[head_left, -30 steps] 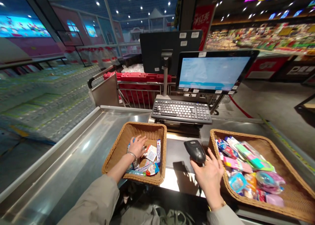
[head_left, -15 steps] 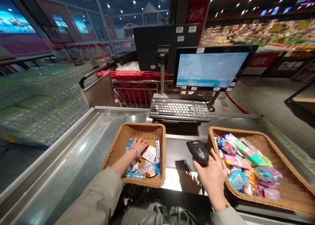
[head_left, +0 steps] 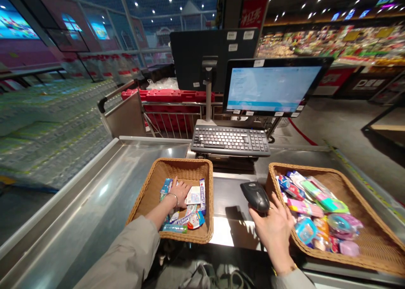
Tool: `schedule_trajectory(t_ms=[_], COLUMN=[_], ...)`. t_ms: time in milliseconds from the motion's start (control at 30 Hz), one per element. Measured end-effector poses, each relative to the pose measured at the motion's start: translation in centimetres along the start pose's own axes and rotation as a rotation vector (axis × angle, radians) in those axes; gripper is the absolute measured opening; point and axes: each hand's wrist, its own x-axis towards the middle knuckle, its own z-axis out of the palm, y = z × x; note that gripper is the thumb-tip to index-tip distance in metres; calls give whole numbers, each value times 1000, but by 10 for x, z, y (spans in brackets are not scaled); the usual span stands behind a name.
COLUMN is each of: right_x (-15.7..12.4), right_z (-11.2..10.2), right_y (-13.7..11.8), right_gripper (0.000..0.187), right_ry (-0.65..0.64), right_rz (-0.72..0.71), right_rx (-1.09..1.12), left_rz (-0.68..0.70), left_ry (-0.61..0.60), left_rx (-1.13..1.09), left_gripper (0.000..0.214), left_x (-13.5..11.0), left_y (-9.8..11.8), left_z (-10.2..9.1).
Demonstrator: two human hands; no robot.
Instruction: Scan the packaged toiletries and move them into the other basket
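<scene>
My left hand (head_left: 181, 192) reaches into the left wicker basket (head_left: 152, 187) and rests on the snack packets (head_left: 193, 206) there, fingers curled over a white packet (head_left: 193, 195). My right hand (head_left: 274, 228) holds a black barcode scanner (head_left: 255, 195) above the steel counter between the baskets. The right wicker basket (head_left: 373, 242) is full of colourful packets (head_left: 311, 213), close beside my right hand.
A keyboard (head_left: 230, 140) and a lit screen (head_left: 272, 88) stand behind the baskets, with a second dark monitor (head_left: 211, 55) further back. A steel counter (head_left: 104, 196) runs to the left. Red baskets (head_left: 171, 97) sit behind a rail.
My left hand has shifted a little nearer and rightward inside the left basket, onto the white packet. My right hand and scanner have barely moved.
</scene>
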Motion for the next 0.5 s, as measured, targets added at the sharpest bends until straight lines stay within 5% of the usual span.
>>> schedule_trajectory(t_ms=[167,500], right_x=[-2,-5], right_z=[3,4], right_y=[-1,-1], right_gripper=[44,45], right_ry=[-18,2], right_rz=[-2,-16], right_rx=[28,5], left_rz=[-146,-53], left_ry=[35,-60], left_rx=[49,33], left_gripper=[114,129], left_x=[-8,6], left_y=[-1,-15], left_z=[-9,-13])
